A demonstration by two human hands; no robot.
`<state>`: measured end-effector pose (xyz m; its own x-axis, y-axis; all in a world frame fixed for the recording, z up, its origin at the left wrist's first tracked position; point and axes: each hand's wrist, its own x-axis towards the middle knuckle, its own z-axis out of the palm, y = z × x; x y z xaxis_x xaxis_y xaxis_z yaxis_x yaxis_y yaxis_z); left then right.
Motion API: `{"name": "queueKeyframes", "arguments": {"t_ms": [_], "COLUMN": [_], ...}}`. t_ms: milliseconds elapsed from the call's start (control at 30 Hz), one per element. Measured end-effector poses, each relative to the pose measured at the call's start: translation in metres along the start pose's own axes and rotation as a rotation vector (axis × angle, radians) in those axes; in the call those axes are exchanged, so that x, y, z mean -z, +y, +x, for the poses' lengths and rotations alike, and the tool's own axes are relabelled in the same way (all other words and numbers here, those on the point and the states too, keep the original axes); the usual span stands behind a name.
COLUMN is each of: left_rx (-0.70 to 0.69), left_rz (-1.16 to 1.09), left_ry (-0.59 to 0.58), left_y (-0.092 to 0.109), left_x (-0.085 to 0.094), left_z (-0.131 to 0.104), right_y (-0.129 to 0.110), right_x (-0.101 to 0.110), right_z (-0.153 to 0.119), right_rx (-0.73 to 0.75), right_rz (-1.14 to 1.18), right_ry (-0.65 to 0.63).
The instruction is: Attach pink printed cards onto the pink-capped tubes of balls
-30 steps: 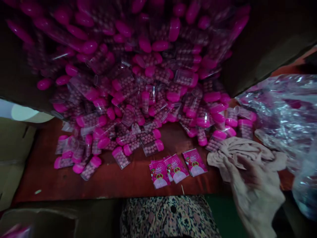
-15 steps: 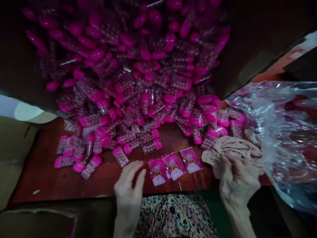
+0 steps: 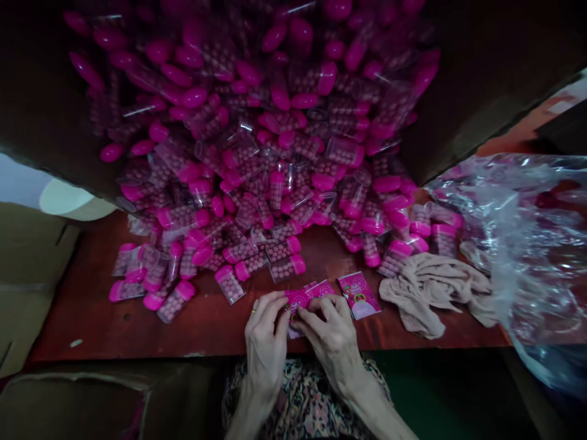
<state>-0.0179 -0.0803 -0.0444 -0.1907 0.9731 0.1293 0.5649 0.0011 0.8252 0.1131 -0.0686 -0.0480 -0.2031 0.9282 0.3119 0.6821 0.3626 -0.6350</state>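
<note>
In front of me on the red-brown table, my left hand has its thumb and fingers closed at the left edge of a pink printed packet. From the right, my right hand pinches the same packet with its fingertips, hiding much of it. Another pink packet shows partly behind the right fingers. To the right of that hand lies a separate pink packet, flat and untouched. A small clear bottle with a pink cap and pink beads inside lies beyond my left hand.
A large heap of similar bottles spills from a dark box onto the table. A crumpled beige cloth lies at right, beside clear plastic wrapping. Cardboard stands at left.
My right hand has left the beige cloth and moved left to the pink packets. My left hand has shifted right to meet it there. The view has shifted slightly.
</note>
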Motion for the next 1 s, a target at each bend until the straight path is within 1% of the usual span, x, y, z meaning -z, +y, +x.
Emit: {"name": "queueKeyframes", "arguments": {"t_ms": [167, 267, 333, 433, 467, 500, 567, 600, 633, 667, 700, 767, 800, 900, 967, 1000], "left_rx": [0.057, 0.101, 0.159, 0.278, 0.305, 0.326, 0.365, 0.394, 0.434, 0.484, 0.54, 0.641, 0.678, 0.711, 0.71, 0.715], "left_rz": [-0.071, -0.156, -0.229, -0.308, -0.346, -0.397, -0.523, -0.592, -0.664, -0.737, -0.809, -0.932, -0.974, -1.024, -1.045, -1.057], "left_ry": [-0.016, -0.024, 0.007, 0.088, 0.079, 0.04, -0.077, -0.121, -0.135, -0.125, -0.099, -0.05, -0.026, 0.036, 0.06, 0.067], "left_y": [-0.004, -0.003, -0.002, 0.005, 0.009, 0.013, 0.022, 0.026, 0.029, 0.032, 0.034, 0.038, 0.039, 0.041, 0.041, 0.04], "left_x": [-0.001, 0.002, 0.006, 0.015, 0.017, 0.019, 0.02, 0.019, 0.017, 0.015, 0.012, 0.008, 0.006, 0.003, 0.002, 0.002], "left_z": [0.002, 0.003, 0.003, 0.003, 0.003, 0.004, 0.006, 0.007, 0.009, 0.011, 0.012, 0.015, 0.016, 0.018, 0.017, 0.017], "right_y": [0.001, 0.0, -0.002, -0.006, -0.007, -0.008, -0.011, -0.013, -0.014, -0.015, -0.017, -0.019, -0.02, -0.021, -0.022, -0.023], "right_x": [-0.011, -0.011, -0.007, 0.004, 0.007, 0.01, 0.014, 0.015, 0.015, 0.015, 0.015, 0.014, 0.013, 0.011, 0.01, 0.009], "right_z": [-0.006, -0.005, -0.003, -0.001, 0.0, 0.0, 0.0, 0.0, 0.0, 0.0, 0.001, 0.003, 0.005, 0.008, 0.009, 0.01], "right_rx": [-0.008, -0.003, 0.023, 0.099, 0.121, 0.138, 0.17, 0.184, 0.19, 0.172, 0.123, -0.036, -0.129, -0.364, -0.436, -0.435], "right_rz": [-0.033, -0.025, 0.003, 0.012, 0.003, -0.006, -0.001, 0.017, 0.044, 0.079, 0.119, 0.225, 0.296, 0.495, 0.534, 0.527], "right_ry": [0.007, 0.027, 0.103, 0.27, 0.299, 0.311, 0.28, 0.261, 0.251, 0.258, 0.27, 0.27, 0.238, 0.093, 0.043, 0.032]}}
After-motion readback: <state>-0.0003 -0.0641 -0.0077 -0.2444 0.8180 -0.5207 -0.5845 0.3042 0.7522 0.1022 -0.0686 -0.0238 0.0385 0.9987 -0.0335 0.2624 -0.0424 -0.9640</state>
